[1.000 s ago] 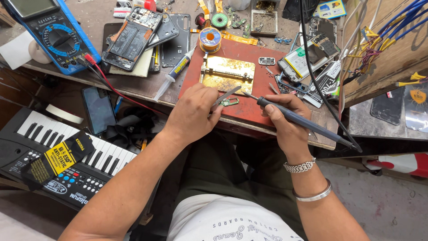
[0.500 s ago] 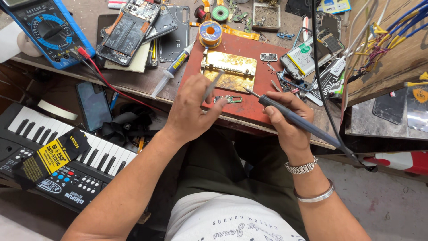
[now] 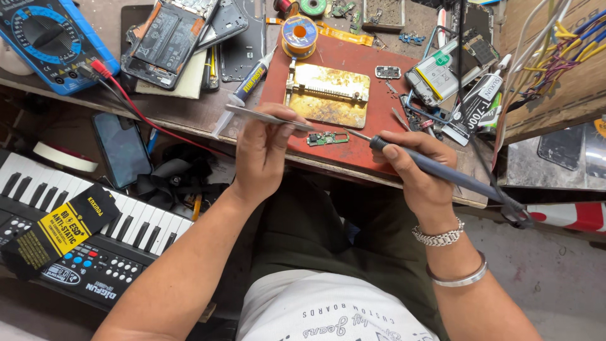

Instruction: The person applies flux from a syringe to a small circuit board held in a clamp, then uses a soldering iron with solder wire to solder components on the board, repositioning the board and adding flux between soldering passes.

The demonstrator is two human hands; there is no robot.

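Just beyond both hands lies a red work mat (image 3: 391, 88) bearing a brass-coloured board holder (image 3: 329, 95), with a reel of solder wire (image 3: 299, 35) past it and a syringe tube (image 3: 247, 88) slanting beside the left hand. Farther left sit opened phones (image 3: 167, 38) and a blue multimeter (image 3: 50, 41); below the left forearm is a black keyboard (image 3: 76, 233). Nothing blocks the gap between the hands. Both forearms reach up from the lap, wrists level at the bench edge. The left hand (image 3: 265, 155) is closed, fingers pinching metal tweezers (image 3: 268, 118) that point right. The right hand (image 3: 420, 173) is curled in a pen grip around a dark soldering iron (image 3: 435, 169), its tip aimed left. The small green circuit board (image 3: 327, 137) lies on the mat between the two hands, just under the tool tips.
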